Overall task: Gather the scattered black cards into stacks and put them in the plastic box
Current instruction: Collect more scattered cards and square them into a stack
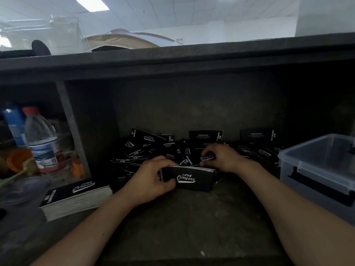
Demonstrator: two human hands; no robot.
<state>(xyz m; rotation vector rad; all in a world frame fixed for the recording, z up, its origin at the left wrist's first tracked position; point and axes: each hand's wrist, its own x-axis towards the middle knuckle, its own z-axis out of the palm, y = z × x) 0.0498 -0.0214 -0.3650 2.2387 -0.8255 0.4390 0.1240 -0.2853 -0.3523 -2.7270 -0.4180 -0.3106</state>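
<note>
Two stacks show: a finished stack (76, 196) lies left on the desk (172, 217), and our left grip (151, 178) is clamped on a held stack (192, 179). Our right grip (221, 157) pinches a loose card (207, 158) atop the scattered cards (146, 148). The plastic box (307, 169) stands right.

Left hand (151, 179) and right hand (221, 158) both bare; forearms (92, 233) bare too, skin showing down to frame's bottom edge.
</note>
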